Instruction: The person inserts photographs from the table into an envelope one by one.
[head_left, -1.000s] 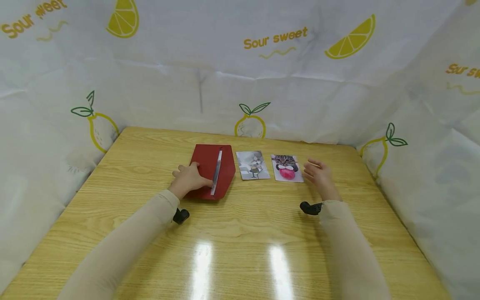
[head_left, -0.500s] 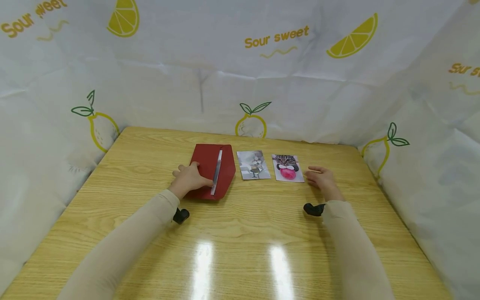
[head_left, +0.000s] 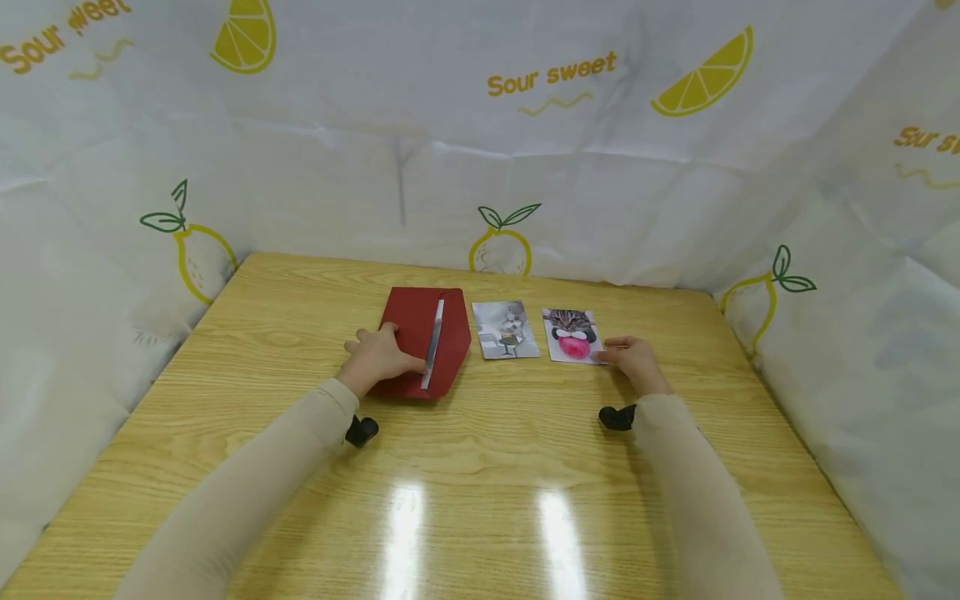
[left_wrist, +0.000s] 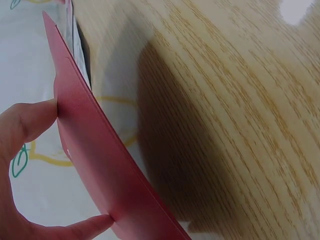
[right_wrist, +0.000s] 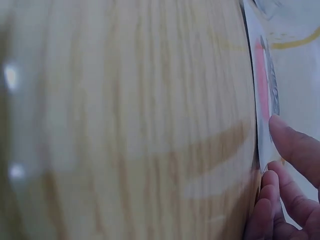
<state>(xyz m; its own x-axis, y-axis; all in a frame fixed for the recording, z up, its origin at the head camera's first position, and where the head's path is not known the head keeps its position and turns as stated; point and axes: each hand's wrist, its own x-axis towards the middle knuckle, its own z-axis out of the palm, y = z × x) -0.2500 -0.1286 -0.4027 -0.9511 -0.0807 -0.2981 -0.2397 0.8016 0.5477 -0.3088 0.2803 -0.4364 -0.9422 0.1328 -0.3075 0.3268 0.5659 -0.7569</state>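
A red envelope point(head_left: 412, 333) lies at the left of the table, its flap toward the right and a pale strip showing in its slot. My left hand point(head_left: 378, 360) holds it, thumb by the slot and fingers toward the left edge; in the left wrist view thumb and finger press the red paper point(left_wrist: 100, 145). At the right is a card with a cat and a pink ball point(head_left: 572, 333). My right hand point(head_left: 633, 360) pinches this card's lower right edge, thumb point(right_wrist: 295, 145) on the printed face and fingers at the rim.
Between envelope and cat card lies a second card with a grey picture point(head_left: 504, 329). The wooden table point(head_left: 480, 450) meets white lemon-print cloth point(head_left: 360, 167) at the back and sides. Black wrist mounts point(head_left: 617, 417) hang under both sleeves.
My right hand has come down and left from beside the cat card and now grips its edge. The left hand and the envelope have stayed in place.
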